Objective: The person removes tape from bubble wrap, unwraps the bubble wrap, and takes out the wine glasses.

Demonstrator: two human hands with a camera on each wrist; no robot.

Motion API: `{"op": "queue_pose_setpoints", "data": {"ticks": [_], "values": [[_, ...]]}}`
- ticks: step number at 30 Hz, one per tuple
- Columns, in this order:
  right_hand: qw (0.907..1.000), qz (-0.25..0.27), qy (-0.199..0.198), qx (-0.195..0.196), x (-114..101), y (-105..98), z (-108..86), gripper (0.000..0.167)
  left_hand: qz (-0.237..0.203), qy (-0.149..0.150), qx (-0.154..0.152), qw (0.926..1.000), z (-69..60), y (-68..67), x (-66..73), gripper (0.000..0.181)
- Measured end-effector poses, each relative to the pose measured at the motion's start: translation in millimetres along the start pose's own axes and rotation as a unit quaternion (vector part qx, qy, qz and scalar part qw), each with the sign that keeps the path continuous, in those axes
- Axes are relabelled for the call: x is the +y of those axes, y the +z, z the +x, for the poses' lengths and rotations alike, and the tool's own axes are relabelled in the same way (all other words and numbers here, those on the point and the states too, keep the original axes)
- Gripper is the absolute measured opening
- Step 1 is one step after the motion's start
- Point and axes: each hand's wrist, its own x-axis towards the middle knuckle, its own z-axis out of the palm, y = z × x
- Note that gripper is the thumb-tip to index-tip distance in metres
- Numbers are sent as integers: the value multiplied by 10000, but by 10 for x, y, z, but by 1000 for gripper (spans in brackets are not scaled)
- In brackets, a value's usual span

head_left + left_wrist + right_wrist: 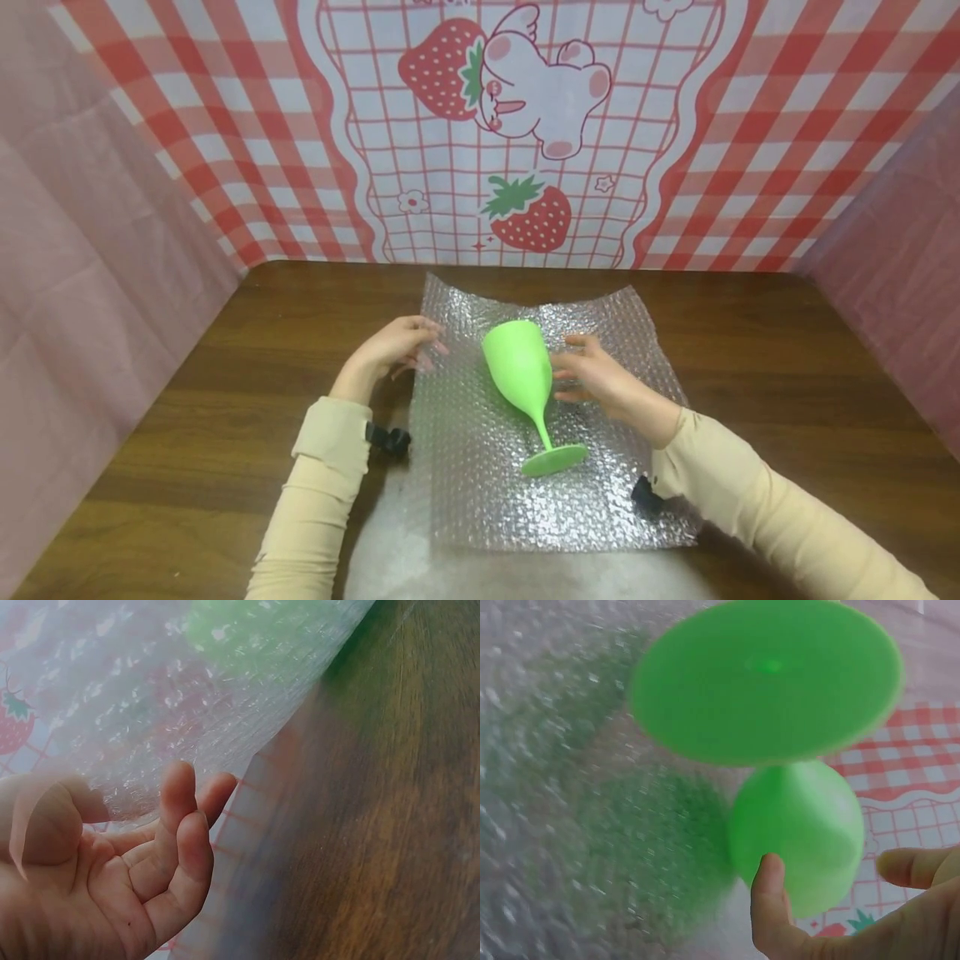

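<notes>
A bright green plastic goblet [520,365] lies on its side across a sheet of bubble wrap [480,500], its round foot [765,682] toward the near edge. My right hand [600,377] is just right of the goblet's bowl, thumb and fingers spread apart and holding nothing. Whether its fingertips touch the bowl is unclear. At the sheet's left edge is my left hand [397,348], with loosely bent fingers overlapping the plastic. In the left wrist view, the bubble wrap [127,697] rises beside the bent fingers [178,795], with the goblet showing faintly green through it.
A brown wood-grain table [217,408] lies under everything. Whitish translucent material [525,575] shows below the wrap's near edge. A red-checked cloth [525,142] with strawberries hangs at the back, and pink cloths [97,275] hang at the sides. Both cuffs carry black wrist cameras [395,440].
</notes>
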Motion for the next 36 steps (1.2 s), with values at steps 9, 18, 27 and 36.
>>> {"op": "queue_pose_setpoints", "data": {"ticks": [9,18,27,36], "values": [[9998,180,76,-77,117,99,38,86,1,2,-20,10000,-12,2,3,34],[9997,-62,198,-120,194,171,53,92,10,-2,-37,10000,-1,8,-13,34],[9991,-298,100,-297,234,222,44,94,-4,-29,-7,10000,27,7,-39,33],[9996,99,175,-199,277,289,49,100,-8,15,-20,10000,38,15,-61,34]]}}
